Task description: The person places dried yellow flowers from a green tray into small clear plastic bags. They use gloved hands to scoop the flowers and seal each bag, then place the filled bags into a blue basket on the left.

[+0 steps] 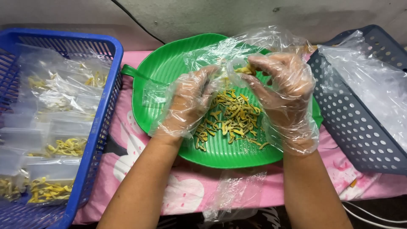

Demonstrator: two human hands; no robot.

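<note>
Nearest the camera, a loose clear plastic bag (232, 193) is lying at the front edge of the bench (186, 195), which is covered by a pink flowered cloth; both bare forearms are being raised over this edge toward the middle.

The step in hand is judged to be the filling of a small bag: a pinch of yellow dried strips (231, 118) is being dropped into a small clear bag (229, 70) held open above the green leaf-shaped tray (152, 85). The left hand (188, 104), gloved in thin plastic, is being held palm down, its fingers curled and grasping the bag's mouth. The right hand (282, 91), gloved likewise, is being arched from the wrist, its fingers (250, 72) pinched together on a few strips just at the bag's opening. The main heap of strips is lying on the tray directly beneath both hands, near the bench's middle.

The next move is judged to call for the mouth to be kept open and steady while the pinch is being released, so that nothing is spilt back onto the tray.

Along the left edge, filled bags are being kept in a blue basket (108, 85); along the right edge, empty clear bags are lying in a grey perforated basket (352, 123). Farthest off, a grey wall (212, 15) is standing behind the bench.
</note>
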